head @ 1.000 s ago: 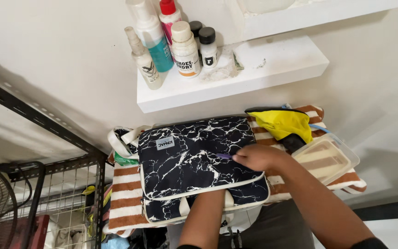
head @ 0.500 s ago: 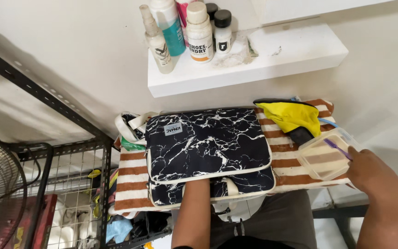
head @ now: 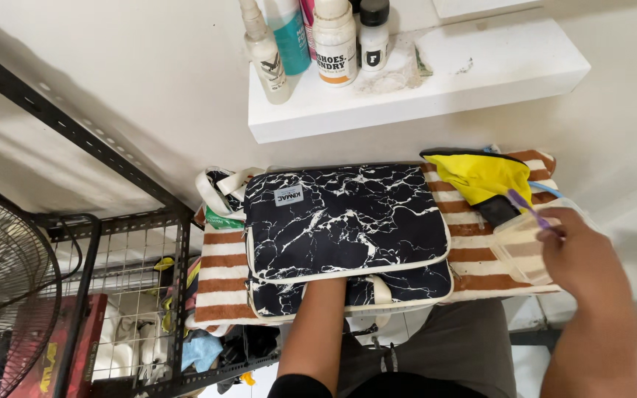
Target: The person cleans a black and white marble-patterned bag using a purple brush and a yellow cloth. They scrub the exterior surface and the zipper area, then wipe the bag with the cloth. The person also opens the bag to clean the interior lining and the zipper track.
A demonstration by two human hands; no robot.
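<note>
A black laptop bag with a white marble pattern (head: 344, 221) lies on a brown-and-white striped towel (head: 223, 284) over my lap. My left forearm (head: 318, 332) goes in under the bag's front flap, so my left hand is hidden inside. To the right of the bag, my right hand (head: 584, 258) grips a thin purple brush (head: 526, 208). The brush tip is over a clear plastic tub (head: 516, 247) at the towel's right end. A yellow cloth with black trim (head: 481, 177) lies just behind the tub.
A white wall shelf (head: 436, 88) above the bag carries several bottles (head: 333, 37). At the left are a black wire rack (head: 134, 295) with cloths in it and a fan (head: 1, 280). A white bag strap (head: 223, 184) sticks out at the bag's left.
My right hand has left the bag's top and moved right to the clear tub with the purple brush. My left arm has stayed in the bag. The view has shifted.
</note>
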